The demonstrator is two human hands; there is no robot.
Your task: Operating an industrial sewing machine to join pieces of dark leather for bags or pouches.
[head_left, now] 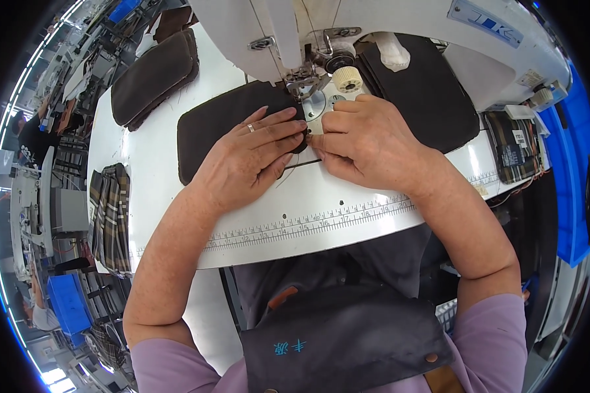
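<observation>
A dark brown panel with rounded corners (pixel 200 134), leather-like, lies flat on the sewing machine bed with its right edge beneath the needle and presser foot (pixel 303 85). My left hand (pixel 239 160), wearing a ring, rests on it with fingers stretched toward that edge. Opposite it, my right hand (pixel 373 141) is closed, its thumb and index tip pinching at the panel's right edge, close to the left fingertips. What lies inside the curled right fingers is hidden. A loose thread (pixel 287 173) trails below the left thumb.
Stacked brown panels (pixel 156 78) lie at the far left; another dark stack (pixel 426 92) sits beneath the machine arm (pixel 400 16). Plaid pieces (pixel 111 216) are at the table's left edge, more plaid ones (pixel 511 147) at right. A ruler strip (pixel 308 226) follows the front edge. Blue bins (pixel 573 177) stand right.
</observation>
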